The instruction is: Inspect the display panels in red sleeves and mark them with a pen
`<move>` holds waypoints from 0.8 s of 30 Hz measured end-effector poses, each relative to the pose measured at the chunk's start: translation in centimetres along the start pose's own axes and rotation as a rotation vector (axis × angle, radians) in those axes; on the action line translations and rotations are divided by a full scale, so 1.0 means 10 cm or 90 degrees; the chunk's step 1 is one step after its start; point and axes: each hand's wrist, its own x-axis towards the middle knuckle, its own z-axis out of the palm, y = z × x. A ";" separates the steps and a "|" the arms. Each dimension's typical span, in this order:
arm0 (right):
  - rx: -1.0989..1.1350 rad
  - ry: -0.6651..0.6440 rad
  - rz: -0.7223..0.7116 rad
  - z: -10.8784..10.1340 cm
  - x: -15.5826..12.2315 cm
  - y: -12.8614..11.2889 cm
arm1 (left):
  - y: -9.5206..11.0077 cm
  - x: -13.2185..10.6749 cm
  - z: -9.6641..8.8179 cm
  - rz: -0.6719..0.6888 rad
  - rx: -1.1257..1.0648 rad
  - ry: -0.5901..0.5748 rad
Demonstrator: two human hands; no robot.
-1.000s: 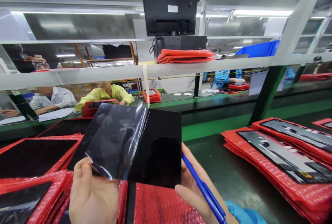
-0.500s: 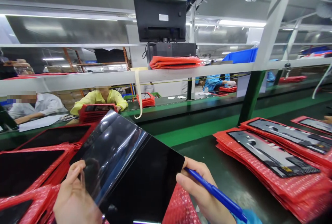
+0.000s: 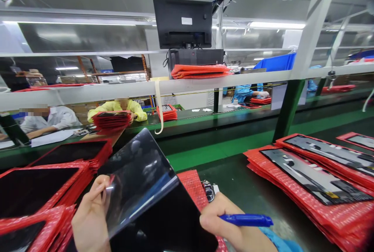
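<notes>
I hold a black glass panel (image 3: 172, 224) low in front of me, tilted toward me. A clear protective film (image 3: 137, 176) is partly peeled up from its left part. My left hand (image 3: 90, 215) pinches the film's left edge between thumb and fingers. My right hand (image 3: 230, 228) is closed round a blue pen (image 3: 247, 220) that points right, and its fingers rest against the panel's right edge.
Stacks of black panels on red bubble wrap lie at my left (image 3: 37, 185) and at my right (image 3: 315, 174) on the dark green belt (image 3: 233, 174). Across the line sit a person in yellow (image 3: 117, 108) behind a red stack and a person in white (image 3: 46, 117). A monitor (image 3: 182, 22) hangs overhead.
The panel has dropped lower and tilted flatter. My right hand has turned so the pen now lies level, pointing right. The person in yellow has lifted a red stack.
</notes>
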 end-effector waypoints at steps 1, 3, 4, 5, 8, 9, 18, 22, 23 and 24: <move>-0.025 0.005 0.002 0.01 0.01 -0.01 | 0.01 -0.01 0.00 -0.011 0.002 -0.018; -0.067 0.035 0.007 0.05 0.03 -0.04 | 0.03 -0.06 0.00 -0.062 0.000 -0.077; -0.081 0.043 0.006 0.07 0.04 -0.06 | 0.04 -0.09 0.01 -0.097 -0.003 -0.112; -0.093 0.042 0.002 0.09 0.05 -0.08 | 0.05 -0.13 0.02 -0.132 -0.008 -0.147; -0.117 0.021 -0.013 0.14 0.07 -0.10 | 0.08 -0.23 0.05 -0.185 -0.026 -0.199; -0.119 0.015 -0.014 0.16 0.08 -0.10 | 0.09 -0.24 0.06 -0.178 -0.022 -0.193; -0.040 -0.006 0.011 0.27 0.10 -0.09 | -0.02 -0.18 -0.10 -0.102 -0.008 -0.165; -0.128 0.061 -0.066 0.29 0.09 -0.07 | -0.06 -0.16 -0.14 -0.098 0.015 -0.164; -0.157 0.081 -0.129 0.29 0.09 -0.04 | -0.05 -0.17 -0.14 -0.108 0.016 -0.166; -0.184 0.095 -0.205 0.29 0.10 0.00 | -0.04 -0.18 -0.13 -0.120 0.015 -0.169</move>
